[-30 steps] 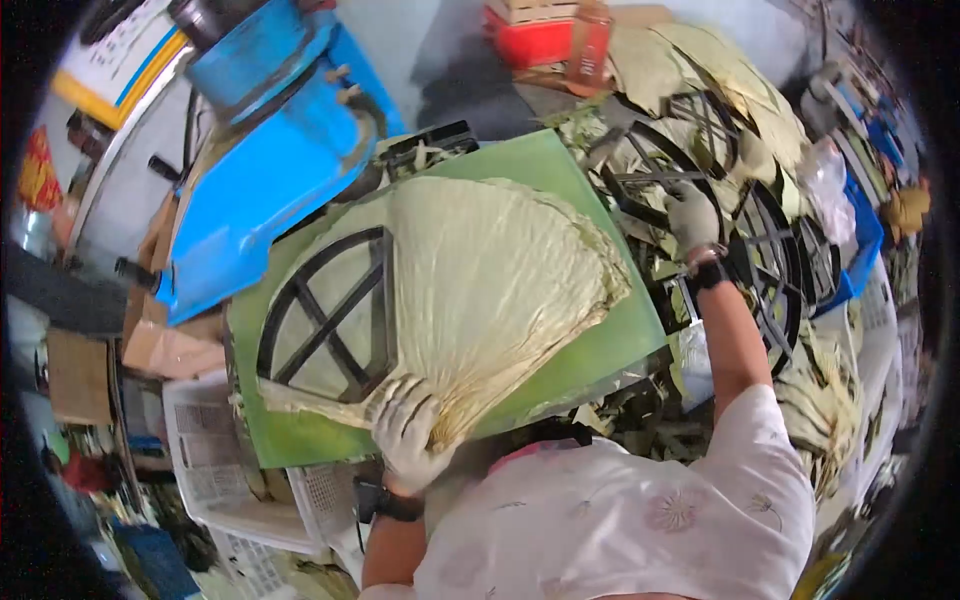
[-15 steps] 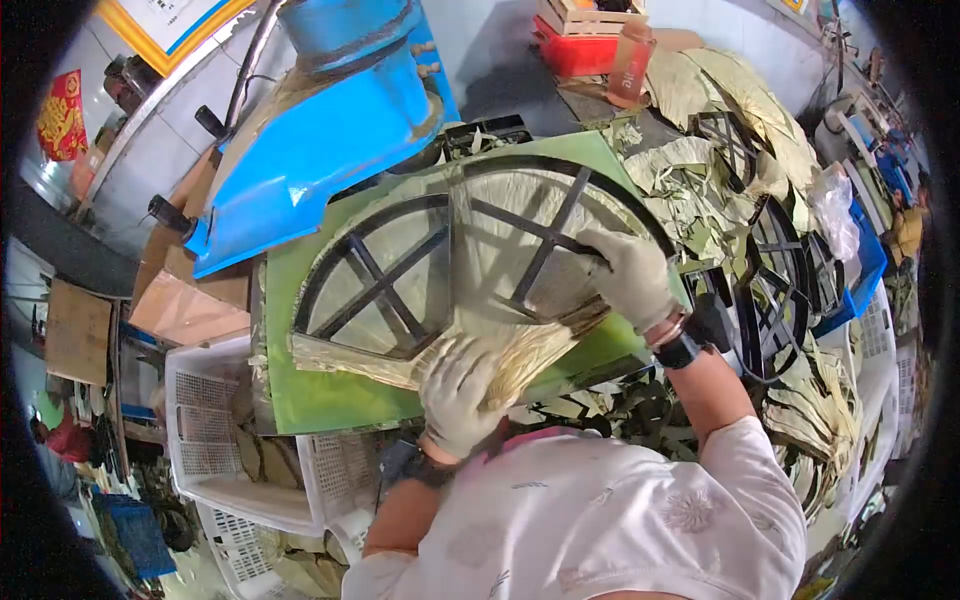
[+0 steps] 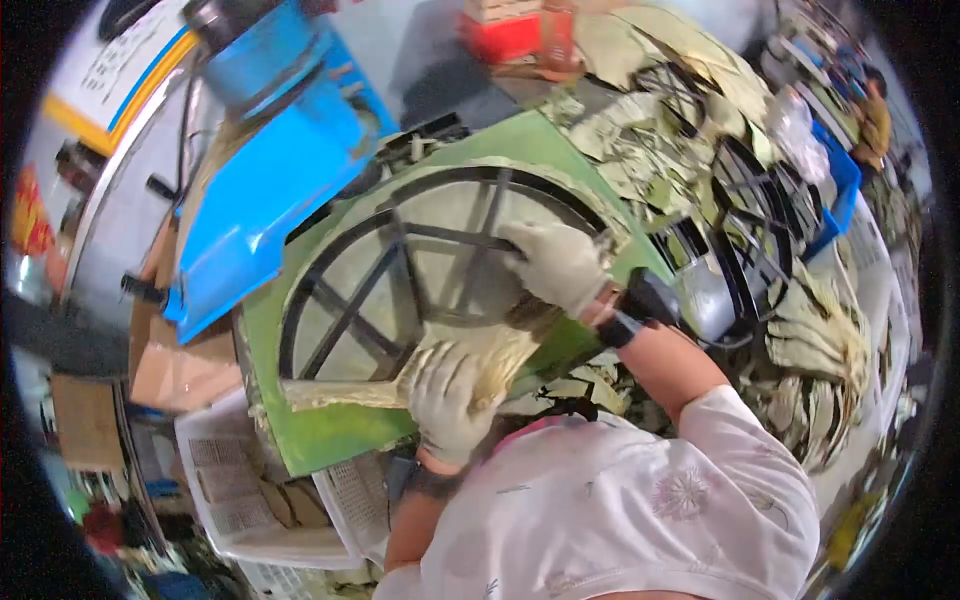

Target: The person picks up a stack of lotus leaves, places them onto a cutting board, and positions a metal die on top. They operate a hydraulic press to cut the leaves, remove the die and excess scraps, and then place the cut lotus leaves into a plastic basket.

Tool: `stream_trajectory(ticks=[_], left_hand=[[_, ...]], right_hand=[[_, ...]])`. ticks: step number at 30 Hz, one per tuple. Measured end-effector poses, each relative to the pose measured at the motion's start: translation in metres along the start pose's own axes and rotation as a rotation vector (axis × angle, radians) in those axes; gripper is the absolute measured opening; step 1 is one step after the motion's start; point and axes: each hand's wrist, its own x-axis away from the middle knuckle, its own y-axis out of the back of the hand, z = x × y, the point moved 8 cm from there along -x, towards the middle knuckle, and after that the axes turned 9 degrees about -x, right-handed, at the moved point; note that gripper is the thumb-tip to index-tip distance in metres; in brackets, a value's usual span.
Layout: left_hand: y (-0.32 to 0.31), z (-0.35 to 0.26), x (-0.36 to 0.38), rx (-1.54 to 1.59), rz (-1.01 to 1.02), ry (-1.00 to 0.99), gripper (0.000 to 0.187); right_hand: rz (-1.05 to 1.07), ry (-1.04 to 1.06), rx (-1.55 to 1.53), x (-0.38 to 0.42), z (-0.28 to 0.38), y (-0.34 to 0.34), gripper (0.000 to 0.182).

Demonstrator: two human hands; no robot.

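Head view | left hand [image 3: 447, 400] fingers pinching dried fan leaf [image 3: 440, 262] stem | right hand [image 3: 556, 264] fingers gripping black semicircular frame [image 3: 480, 180]

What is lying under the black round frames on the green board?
Under the black frames lies a pale dried leaf spread on the green board. The right hand presses a frame; the left hand covers the leaf's stem end, so that part is hidden.
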Motion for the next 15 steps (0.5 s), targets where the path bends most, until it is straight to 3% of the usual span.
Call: stream_trajectory(ticks=[8,10,11,12,15], left_hand=[[0.017,-0.001,-0.006,0.070,0.058,0.018,0.047],[0.034,0.021,0.004,0.339,0.038,0.296,0.043],[0.043,0.026,-0.001,0.529,-0.113,0.447,0.040],[0.056,0.038,-0.003,0.280,-0.155,0.337,0.034],[0.056,0.061,-0.023,-0.010,-0.073,0.394,0.032]], right_hand=[[-0.111,0.062,-0.068,0.002,-0.006,-0.005,0.025],[-0.057,0.048,-0.011,0.000,-0.008,-0.010,0.022],[-0.056,0.043,-0.016,-0.002,-0.010,-0.013,0.022],[-0.060,0.054,-0.016,-0.003,-0.012,-0.015,0.021],[-0.109,0.092,-0.048,0.001,-0.011,-0.011,0.021]])
